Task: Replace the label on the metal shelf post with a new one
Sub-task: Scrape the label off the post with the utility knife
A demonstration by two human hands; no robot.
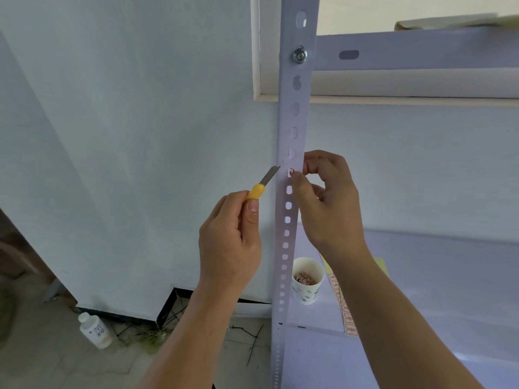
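- Stage: removal of the old label (291,171) is under way. Only a small pinkish scrap shows on the face of the metal shelf post (292,130), beside one of its slots at mid height. No new label is on the post in view.
- Left hand (230,242): fingers and thumb are wrapped round the yellow handle of a utility knife (262,183). The blade is extended, and its tip meets the post's left edge level with the scrap.
- Right hand (328,203): fingers are curled, thumb and forefinger closed together at the post's right edge. They appear to pinch the scrap itself, though the contact is too small to confirm.
- Remaining, by judgement: lift off the last scrap, clear any residue, then take a fresh label and press it on.
- Supply: a label sheet (341,304) with red printing lies on the shelf board (421,276) below, partly hidden by the right forearm, with a yellow sheet under it.
- Waste: a paper cup (307,287) stands on the board just beside the post and holds what look like peeled scraps.
- Surroundings: a bolt (300,55) fixes the upper shelf rail to the post; a white bottle (94,329) stands on the floor by the wall, well apart.
- Obstructions: both hands crowd the work point, and the slots interrupt the scraping surface.
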